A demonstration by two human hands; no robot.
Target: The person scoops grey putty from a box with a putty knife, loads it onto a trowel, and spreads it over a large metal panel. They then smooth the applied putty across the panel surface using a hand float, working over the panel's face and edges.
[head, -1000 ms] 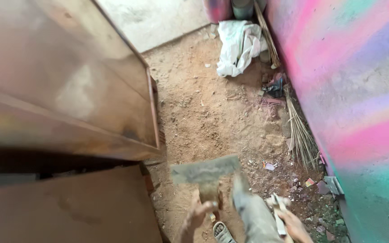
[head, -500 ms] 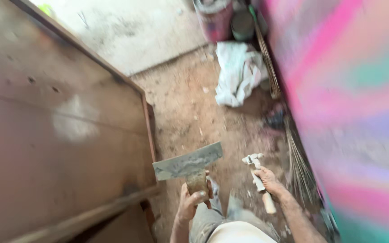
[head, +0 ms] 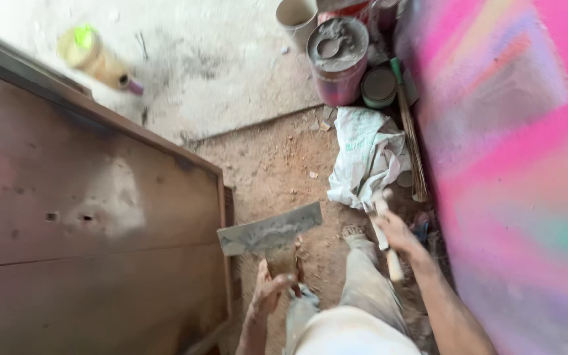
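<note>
The left hand point(head: 272, 289), low in the frame just left of centre, is closed around the short wooden handle of a scraper point(head: 269, 231), whose wide, flat metal blade is a long rectangle smeared with grey, dried paste and tilted up toward the right. The blade sits at the centre of the frame, just beside the right edge of a large brown board point(head: 93, 217), a flat, dull panel with a raised rim, a few small holes and a pale, chalky patch near its middle. The right hand point(head: 396, 231), right of centre, is wrapped around the pale handle of a hammer point(head: 384, 227); its small head points up toward a crumpled white sack point(head: 369, 154) lying on the ground above it. The ground point(head: 277, 171) between board and sack is loose, reddish-brown dirt with small pebbles; farther up it gives way to a rough, pale concrete floor point(head: 218, 72). At the top centre stands a round can point(head: 338, 59), crusted with grey paste, with a spoon-like tool resting in it, and a smaller round lid point(head: 378, 85) lies just beside it. A blurred yellowish bottle point(head: 96, 56) lies at the upper left. The right side is filled by a wall point(head: 514, 164) painted in soft pink, purple and green streaks. The person's dusty, pale trousers point(head: 363, 296) show at the bottom.
</note>
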